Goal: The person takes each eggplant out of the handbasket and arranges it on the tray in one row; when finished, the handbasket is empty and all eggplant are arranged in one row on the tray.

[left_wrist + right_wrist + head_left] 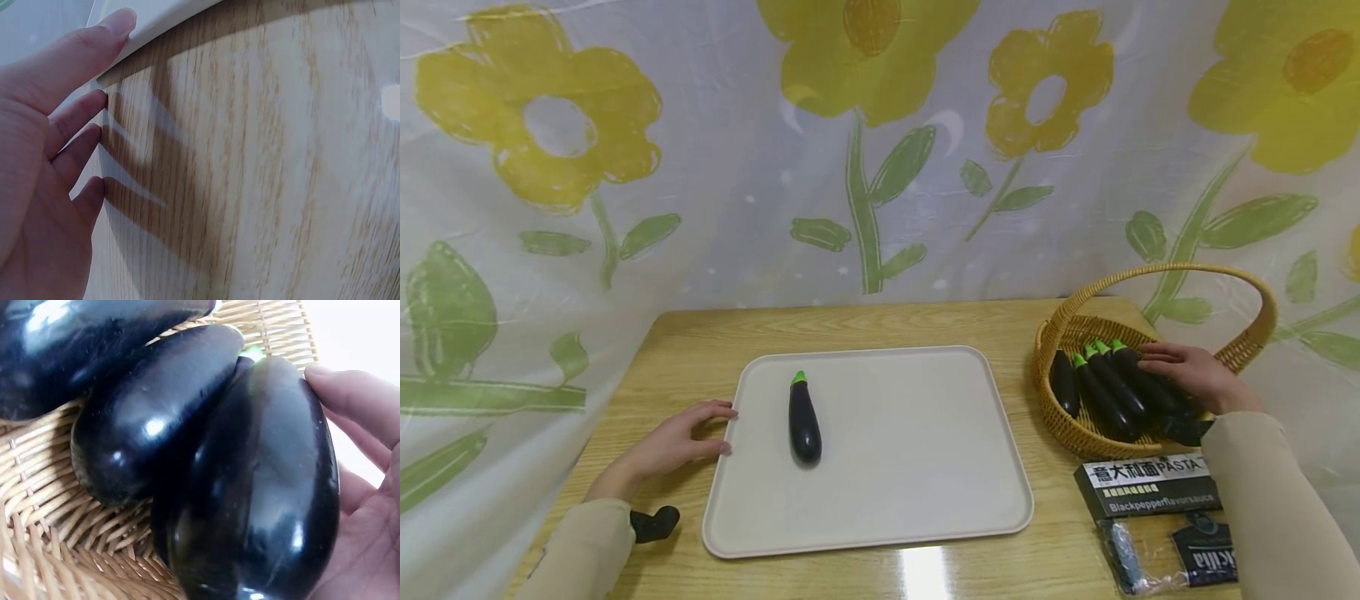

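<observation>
On the white tray [917, 442] lies one dark eggplant [805, 427] with a bright green stem end. My left hand [673, 440] is at the tray's left rim, fingers spread and loosely bent, thumb and fingertips right at the edge. In the left wrist view that hand [40, 169] holds nothing. Several more eggplants lie side by side in a wicker basket [1063, 429] at the right. My right hand [1206, 377] reaches over its right side. The right wrist view has this hand [372, 450] beside the rightmost eggplant [275, 481], a fingertip touching its upper side, the fingers fairly straight.
The basket's tall handle [1165, 268] arches over the eggplants and the right hand. In front of the basket lie a black pasta box [1150, 492] and a clear-windowed pasta pack [1161, 550]. Behind the wooden table [865, 321] hangs a flower-patterned curtain [730, 167].
</observation>
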The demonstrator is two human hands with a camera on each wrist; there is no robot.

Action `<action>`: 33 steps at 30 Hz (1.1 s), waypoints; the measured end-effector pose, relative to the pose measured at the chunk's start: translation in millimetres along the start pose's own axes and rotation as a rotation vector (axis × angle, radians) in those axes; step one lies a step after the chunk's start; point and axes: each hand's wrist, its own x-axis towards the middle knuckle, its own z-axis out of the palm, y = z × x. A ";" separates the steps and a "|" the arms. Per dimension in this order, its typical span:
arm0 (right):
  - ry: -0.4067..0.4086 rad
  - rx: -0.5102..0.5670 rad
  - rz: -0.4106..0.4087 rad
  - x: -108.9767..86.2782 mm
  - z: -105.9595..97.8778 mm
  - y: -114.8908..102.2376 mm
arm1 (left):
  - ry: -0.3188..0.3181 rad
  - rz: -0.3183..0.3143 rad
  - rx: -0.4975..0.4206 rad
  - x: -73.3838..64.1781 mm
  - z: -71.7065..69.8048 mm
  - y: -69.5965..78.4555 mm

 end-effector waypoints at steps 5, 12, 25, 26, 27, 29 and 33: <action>0.003 -0.011 -0.032 -0.4 -0.5 -0.7 | -0.002 -0.004 0.001 -0.1 -0.6 0.5; -0.056 -0.100 -0.093 -1.7 -0.6 -5.2 | -0.004 0.004 0.001 0.7 0.0 -1.2; -0.060 -0.227 -0.193 -3.1 -1.9 -9.4 | -0.009 -0.015 0.001 1.4 0.2 -4.9; -0.059 -0.220 -0.193 -3.9 -2.0 -9.3 | -0.008 -0.016 0.002 1.3 0.2 -4.6; -0.057 -0.213 -0.194 -4.7 -2.1 -9.3 | -0.008 -0.016 0.004 1.3 0.1 -4.2; -0.056 -0.183 -0.199 -6.2 -2.3 -9.1 | -0.008 -0.015 0.006 1.4 -0.1 -3.3; -0.047 -0.148 -0.208 -8.1 -2.5 -7.3 | -0.008 -0.009 0.000 1.4 -0.4 -1.6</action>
